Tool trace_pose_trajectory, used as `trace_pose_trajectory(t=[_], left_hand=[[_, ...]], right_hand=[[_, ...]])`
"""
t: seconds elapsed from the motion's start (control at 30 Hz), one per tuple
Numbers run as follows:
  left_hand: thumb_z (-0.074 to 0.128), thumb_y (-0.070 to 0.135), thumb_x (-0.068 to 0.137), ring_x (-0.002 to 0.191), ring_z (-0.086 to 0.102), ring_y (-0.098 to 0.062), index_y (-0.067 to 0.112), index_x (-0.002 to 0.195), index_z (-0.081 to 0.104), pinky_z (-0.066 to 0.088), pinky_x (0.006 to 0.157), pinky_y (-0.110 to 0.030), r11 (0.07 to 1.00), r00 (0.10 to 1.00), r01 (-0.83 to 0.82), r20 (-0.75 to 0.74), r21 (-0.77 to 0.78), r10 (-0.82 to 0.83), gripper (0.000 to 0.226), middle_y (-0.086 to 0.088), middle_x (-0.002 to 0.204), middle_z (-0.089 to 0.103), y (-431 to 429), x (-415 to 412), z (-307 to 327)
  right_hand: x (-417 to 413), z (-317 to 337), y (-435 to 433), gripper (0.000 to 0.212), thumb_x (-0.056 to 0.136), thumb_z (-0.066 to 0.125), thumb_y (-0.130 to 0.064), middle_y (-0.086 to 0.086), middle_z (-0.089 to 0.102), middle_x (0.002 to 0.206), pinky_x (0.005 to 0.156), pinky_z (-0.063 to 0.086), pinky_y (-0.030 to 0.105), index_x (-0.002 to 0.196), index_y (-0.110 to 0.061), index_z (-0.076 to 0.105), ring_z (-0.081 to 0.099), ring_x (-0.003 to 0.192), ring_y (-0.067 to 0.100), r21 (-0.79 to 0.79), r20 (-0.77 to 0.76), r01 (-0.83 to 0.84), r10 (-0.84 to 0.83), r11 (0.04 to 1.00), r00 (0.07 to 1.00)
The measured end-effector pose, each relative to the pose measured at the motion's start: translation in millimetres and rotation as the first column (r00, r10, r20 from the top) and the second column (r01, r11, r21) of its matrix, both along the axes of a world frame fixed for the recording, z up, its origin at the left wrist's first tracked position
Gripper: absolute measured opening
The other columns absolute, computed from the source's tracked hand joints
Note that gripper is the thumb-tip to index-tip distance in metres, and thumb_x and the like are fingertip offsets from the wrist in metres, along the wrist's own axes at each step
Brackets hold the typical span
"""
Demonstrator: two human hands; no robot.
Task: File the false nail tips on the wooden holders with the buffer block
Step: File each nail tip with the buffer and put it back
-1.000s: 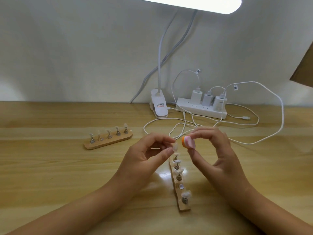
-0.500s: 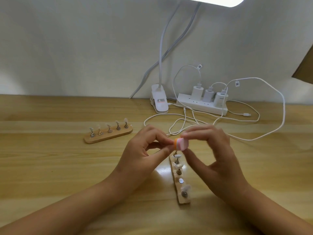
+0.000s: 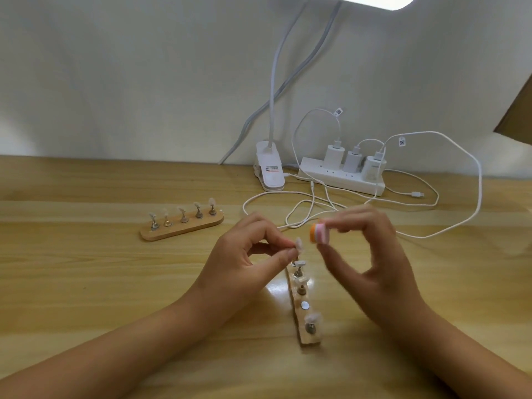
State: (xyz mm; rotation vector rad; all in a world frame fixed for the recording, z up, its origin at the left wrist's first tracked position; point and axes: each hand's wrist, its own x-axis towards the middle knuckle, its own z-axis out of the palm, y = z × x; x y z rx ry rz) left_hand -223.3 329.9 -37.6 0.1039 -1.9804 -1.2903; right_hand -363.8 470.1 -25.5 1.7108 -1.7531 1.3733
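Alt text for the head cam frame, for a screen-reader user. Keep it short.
A left hand pinches a false nail tip while the right hand holds an orange-and-pink buffer block just beside it, above a wooden holder of tips on a table. A second holder lies further left; a power strip and lamp clamp sit behind.

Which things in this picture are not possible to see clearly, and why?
Head view: buffer block blurred by motion in the right hand, surface unreadable.
Head view: nail tip, base hidden behind the left hand.
Head view: lamp head cut off by the top edge.
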Motion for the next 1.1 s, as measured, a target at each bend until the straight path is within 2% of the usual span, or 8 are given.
trace_pose_trajectory(t=[0.13, 0.3, 0.43, 0.57, 0.63, 0.7, 1.0, 1.1], left_hand=[[0.072, 0.019, 0.079, 0.082, 0.065, -0.013, 0.014, 0.082, 0.07, 0.053, 0.077, -0.02, 0.999, 1.0, 0.001, 0.014, 0.033, -0.001, 0.007, 0.002, 0.087, 0.061, -1.7, 1.0, 1.7], [0.072, 0.016, 0.079, 0.084, 0.065, -0.012, 0.014, 0.083, 0.07, 0.054, 0.078, -0.02, 0.997, 0.998, 0.069, -0.007, 0.031, -0.069, 0.005, 0.002, 0.088, 0.062, 2.9, 1.0, 3.2], [0.073, 0.016, 0.078, 0.085, 0.066, -0.012, 0.015, 0.082, 0.071, 0.054, 0.078, -0.021, 0.983, 0.994, 0.107, -0.029, 0.15, -0.104, 0.005, 0.0, 0.089, 0.063, 2.2, 2.1, 3.6], [0.073, 0.017, 0.076, 0.086, 0.066, -0.013, 0.016, 0.083, 0.071, 0.053, 0.077, -0.021, 0.98, 0.995, 0.101, -0.042, 0.172, -0.095, 0.007, -0.002, 0.089, 0.065, 1.5, 2.0, 5.2], [0.074, 0.016, 0.074, 0.086, 0.066, -0.013, 0.019, 0.081, 0.072, 0.053, 0.077, -0.021, 0.977, 0.995, 0.092, -0.046, 0.192, -0.085, 0.007, -0.002, 0.087, 0.065, 1.1, 1.5, 4.7], [0.074, 0.014, 0.073, 0.086, 0.066, -0.013, 0.02, 0.079, 0.072, 0.052, 0.076, -0.019, 0.968, 0.993, 0.104, -0.071, 0.228, -0.09, 0.008, -0.002, 0.088, 0.067, 1.2, 0.9, 4.0], [0.075, 0.014, 0.073, 0.087, 0.068, -0.014, 0.022, 0.08, 0.075, 0.055, 0.076, -0.021, 0.975, 0.994, 0.098, -0.059, 0.199, -0.088, 0.01, -0.002, 0.091, 0.068, 1.1, 1.2, 5.4], [0.075, 0.015, 0.073, 0.087, 0.067, -0.013, 0.021, 0.082, 0.075, 0.054, 0.076, -0.021, 0.981, 0.996, 0.086, -0.033, 0.172, -0.082, 0.01, -0.003, 0.091, 0.067, 0.6, 1.8, 5.3]], right_hand=[[-0.5, -4.7, 0.3, 0.021, 0.083, 0.075, -0.018, -0.017, 0.065, 0.096, 0.087, 0.041, 0.051, 0.097, -0.028, 0.064, 0.056, 0.095, 0.004, 0.1, -0.008, 0.08, -0.079, 0.992, 0.997], [4.8, 2.6, 0.0, 0.021, 0.085, 0.071, -0.025, -0.02, 0.063, 0.1, 0.085, 0.043, 0.045, 0.101, -0.031, 0.06, 0.057, 0.096, 0.005, 0.037, -0.002, 0.022, -0.022, 0.999, 1.0], [2.0, 1.1, 0.4, 0.02, 0.082, 0.074, -0.024, -0.025, 0.062, 0.096, 0.087, 0.043, 0.05, 0.094, -0.032, 0.061, 0.055, 0.093, 0.003, 0.093, 0.088, 0.077, -0.085, 0.993, 0.992], [9.5, 3.8, -1.1, 0.017, 0.084, 0.068, -0.034, -0.024, 0.061, 0.101, 0.087, 0.043, 0.046, 0.098, -0.034, 0.059, 0.058, 0.097, 0.005, 0.061, 0.061, -0.004, 0.001, 0.998, 0.998], [8.5, -1.7, -1.0, 0.014, 0.083, 0.069, -0.036, -0.021, 0.062, 0.1, 0.092, 0.039, 0.043, 0.094, -0.032, 0.062, 0.056, 0.096, 0.002, 0.138, 0.052, 0.049, -0.056, 0.989, 0.997], [7.4, -1.5, -0.4, 0.017, 0.081, 0.07, -0.034, -0.023, 0.062, 0.1, 0.094, 0.034, 0.036, 0.094, -0.035, 0.059, 0.056, 0.095, 0.001, 0.094, 0.068, 0.083, -0.09, 0.992, 0.994], [12.9, 2.7, 1.0, 0.023, 0.082, 0.067, -0.034, -0.027, 0.061, 0.102, 0.09, 0.033, 0.027, 0.102, -0.041, 0.056, 0.058, 0.095, 0.001, 0.014, 0.057, 0.062, -0.063, 0.998, 0.996], [13.5, -4.1, 1.1, 0.022, 0.08, 0.069, -0.032, -0.024, 0.06, 0.101, 0.089, 0.032, 0.032, 0.098, -0.039, 0.059, 0.056, 0.095, -0.001, 0.099, 0.019, 0.079, -0.081, 0.992, 0.997]])
